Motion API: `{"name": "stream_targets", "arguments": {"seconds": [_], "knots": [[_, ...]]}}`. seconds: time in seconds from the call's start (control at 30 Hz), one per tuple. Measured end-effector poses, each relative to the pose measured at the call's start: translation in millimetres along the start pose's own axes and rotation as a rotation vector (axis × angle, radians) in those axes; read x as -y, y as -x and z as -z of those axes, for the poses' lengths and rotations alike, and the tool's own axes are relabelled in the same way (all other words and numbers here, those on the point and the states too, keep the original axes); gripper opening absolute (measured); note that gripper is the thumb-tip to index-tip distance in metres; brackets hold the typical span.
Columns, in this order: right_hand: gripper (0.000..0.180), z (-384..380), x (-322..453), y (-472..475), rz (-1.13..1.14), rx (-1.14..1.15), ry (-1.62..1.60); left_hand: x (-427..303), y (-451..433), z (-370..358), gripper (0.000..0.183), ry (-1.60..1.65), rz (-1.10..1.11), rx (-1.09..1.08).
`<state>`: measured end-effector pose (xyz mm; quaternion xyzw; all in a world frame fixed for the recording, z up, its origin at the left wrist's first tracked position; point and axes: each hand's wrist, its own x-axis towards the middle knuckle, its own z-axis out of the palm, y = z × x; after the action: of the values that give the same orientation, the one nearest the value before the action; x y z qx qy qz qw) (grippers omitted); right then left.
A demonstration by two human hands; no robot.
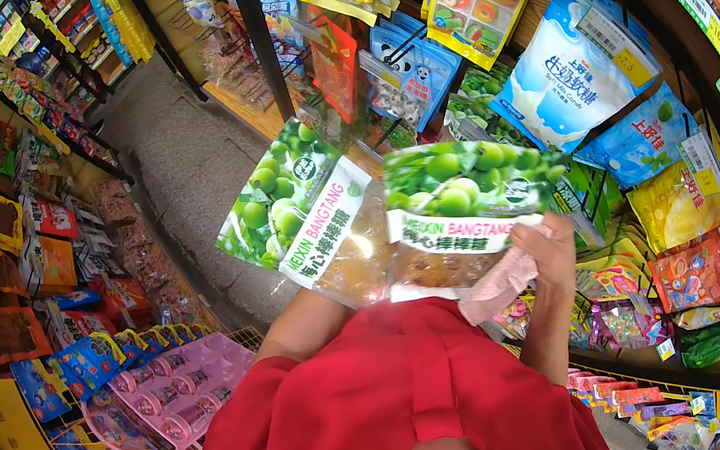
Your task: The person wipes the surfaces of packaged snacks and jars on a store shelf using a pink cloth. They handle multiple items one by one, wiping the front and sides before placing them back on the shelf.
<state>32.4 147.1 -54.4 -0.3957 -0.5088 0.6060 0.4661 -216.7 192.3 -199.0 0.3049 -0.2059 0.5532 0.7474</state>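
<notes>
My right hand (548, 252) holds a pink cloth (507, 283) against the lower right corner of a candy bag (467, 190) printed with green plums. The bag's clear lower part shows brown candy. A second bag of the same kind (304, 209) is tilted at its left, the two nearly touching at the lower edges. My left forearm (305, 322) reaches up behind this second bag, which hides my left hand; its grip cannot be seen. Both bags are in front of my red garment (384, 376).
Candy bags hang on hooks at the right, among them a blue and white milk candy bag (575, 64) and a yellow one (674, 203). A dark upright post (259, 36) stands ahead. Packed shelves and a pink tray (172, 396) of small jars are on the left, beside a grey aisle floor (166, 135).
</notes>
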Motion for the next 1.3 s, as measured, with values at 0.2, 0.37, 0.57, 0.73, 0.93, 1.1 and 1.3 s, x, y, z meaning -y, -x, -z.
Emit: {"name": "stream_targets", "arguments": {"seconds": [0.2,0.37,0.57,0.73,0.93,1.1,1.3], "knots": [[0.009,40,-5,28,-0.024,-0.225,0.339,-2,-2,12,0.078,0.025,0.035,-0.017],[0.022,67,-55,33,0.019,-0.333,0.881,-3,-1,5,0.080,0.009,0.095,-0.061],[0.015,57,-76,14,-0.027,-0.506,0.509,4,-11,-6,0.081,-0.010,0.155,-0.104],[0.017,51,-86,-14,-0.008,-0.426,0.346,9,-11,0,0.080,-0.033,0.172,-0.082],[0.013,38,-87,-38,-0.047,-0.305,0.193,5,-6,-7,0.077,-0.099,0.173,-0.187],[0.015,29,-99,-53,-0.082,-0.288,0.081,9,-13,-17,0.075,-0.137,0.115,-0.252],[0.016,18,-111,-51,-0.109,-0.382,-0.001,4,-3,3,0.084,-0.114,0.092,-0.172]]}}
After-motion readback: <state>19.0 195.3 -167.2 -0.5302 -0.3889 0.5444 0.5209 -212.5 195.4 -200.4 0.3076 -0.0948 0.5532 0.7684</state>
